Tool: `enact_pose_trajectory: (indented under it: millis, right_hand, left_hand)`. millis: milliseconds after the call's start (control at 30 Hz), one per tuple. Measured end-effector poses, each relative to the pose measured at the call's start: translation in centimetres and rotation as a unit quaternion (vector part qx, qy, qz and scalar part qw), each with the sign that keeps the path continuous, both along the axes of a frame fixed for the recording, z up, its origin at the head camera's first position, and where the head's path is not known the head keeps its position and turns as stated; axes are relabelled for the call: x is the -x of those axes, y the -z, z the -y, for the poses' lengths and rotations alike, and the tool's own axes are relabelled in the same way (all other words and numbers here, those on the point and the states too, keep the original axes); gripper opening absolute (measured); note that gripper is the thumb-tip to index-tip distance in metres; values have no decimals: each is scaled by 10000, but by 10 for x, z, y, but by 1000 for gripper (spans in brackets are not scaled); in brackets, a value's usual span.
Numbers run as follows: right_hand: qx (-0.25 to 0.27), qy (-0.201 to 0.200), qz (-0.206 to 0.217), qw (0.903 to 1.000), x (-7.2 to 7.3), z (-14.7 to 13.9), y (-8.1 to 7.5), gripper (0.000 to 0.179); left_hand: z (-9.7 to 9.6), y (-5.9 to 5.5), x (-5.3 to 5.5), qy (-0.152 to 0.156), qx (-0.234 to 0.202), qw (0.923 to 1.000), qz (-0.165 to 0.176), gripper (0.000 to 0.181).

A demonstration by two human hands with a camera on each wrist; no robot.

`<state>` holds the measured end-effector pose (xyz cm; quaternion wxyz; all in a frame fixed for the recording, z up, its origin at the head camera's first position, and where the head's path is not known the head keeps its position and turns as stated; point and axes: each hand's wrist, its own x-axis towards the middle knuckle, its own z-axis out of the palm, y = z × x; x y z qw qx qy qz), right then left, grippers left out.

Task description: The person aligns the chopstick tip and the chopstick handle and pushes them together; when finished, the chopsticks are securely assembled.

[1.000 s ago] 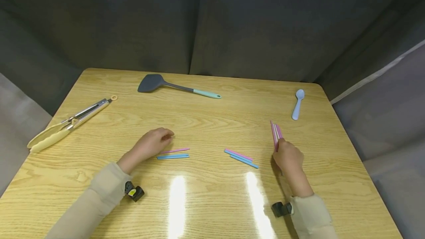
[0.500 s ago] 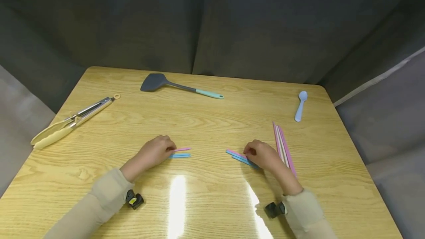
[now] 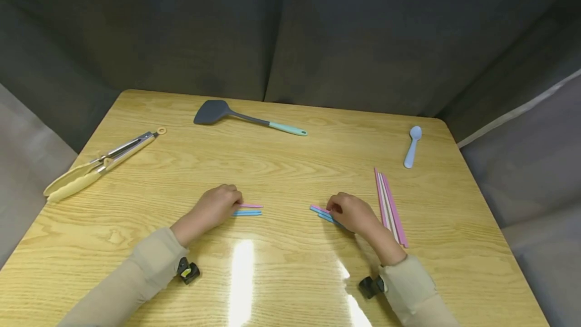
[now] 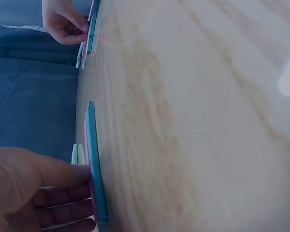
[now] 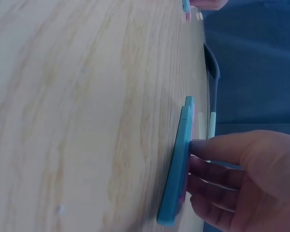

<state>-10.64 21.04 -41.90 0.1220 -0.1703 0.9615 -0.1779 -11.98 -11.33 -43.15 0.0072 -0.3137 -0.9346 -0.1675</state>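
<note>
My left hand pinches a short pink chopstick from above, thumb tip against it in the left wrist view. Two short blue chopsticks lie beside it, partly under the hand. To the right, my right hand pinches another pink chopstick lying along two blue chopsticks; the palm covers their right ends in the head view. Next to my right forearm, a row of longer pink and white chopsticks lies on the table, its near end close to the wrist.
Yellow-tipped tongs lie on the left of the wooden table. A dark spatula with a mint handle lies along the back edge. At the back right is a pale blue spoon. Dark curtains hang behind.
My right hand has let go of the pink and white chopsticks and moved left onto the short pink one. My left hand has come slightly nearer and right, onto its pink chopstick.
</note>
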Motion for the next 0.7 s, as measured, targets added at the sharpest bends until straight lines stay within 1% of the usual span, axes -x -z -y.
enact_pose_trajectory:
  millis: [100, 200, 267, 367, 500, 600, 700]
  right_hand:
    - [-234, -68, -156, 9996, 1, 0, 0, 5]
    - [-496, -185, -382, 9979, 2, 1, 1, 5]
    - [-611, -234, -496, 9966, 3, 1, 2, 4]
    - [-703, -260, -574, 9955, 4, 1, 4, 3]
    - [-550, -222, -608, 9964, 5, -1, 4, 3]
    - [-196, -164, -628, 9977, 7, -5, 0, 4]
    - [121, -89, -686, 9975, 10, -9, -7, 5]
  left_hand:
    - [-1, 1, 1, 83, 64, 9998, -183, 7]
    - [-2, 2, 2, 89, 101, 9995, -296, 8]
    - [-2, 3, 2, 72, 84, 9994, -331, 7]
    - [-2, 3, 3, 3, 42, 9996, -264, 6]
    - [-1, -2, 5, -200, -38, 9997, 96, 5]
    - [0, -9, 8, -352, -186, 9986, 338, 6]
    - [0, -16, 11, -430, -415, 9974, 407, 6]
